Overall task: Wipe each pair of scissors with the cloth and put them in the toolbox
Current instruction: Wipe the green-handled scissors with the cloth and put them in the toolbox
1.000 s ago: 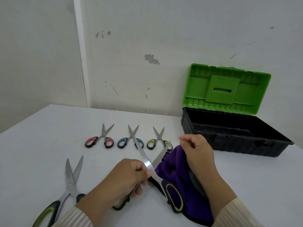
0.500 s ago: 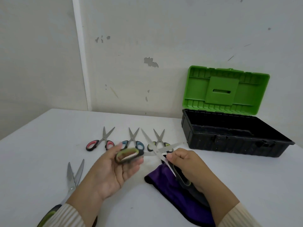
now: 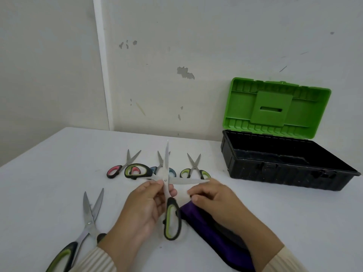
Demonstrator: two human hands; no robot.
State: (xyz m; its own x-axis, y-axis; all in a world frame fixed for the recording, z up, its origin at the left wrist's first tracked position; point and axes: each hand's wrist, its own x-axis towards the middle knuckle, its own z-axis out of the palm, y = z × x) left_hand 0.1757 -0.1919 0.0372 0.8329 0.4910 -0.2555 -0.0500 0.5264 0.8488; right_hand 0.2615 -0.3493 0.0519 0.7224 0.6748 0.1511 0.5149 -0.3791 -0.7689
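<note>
Left hand (image 3: 145, 209) pinches black-green scissors (image 3: 169, 212), blades splayed crosswise; grip unclear for right hand (image 3: 218, 203).

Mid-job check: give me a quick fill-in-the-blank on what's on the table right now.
The toolbox lid stands ___. The wide-open scissors are in the person's ___ hand. ___ small scissors lie in a row farther back. The cloth is ___.
Missing: open; left; three; purple.
</note>
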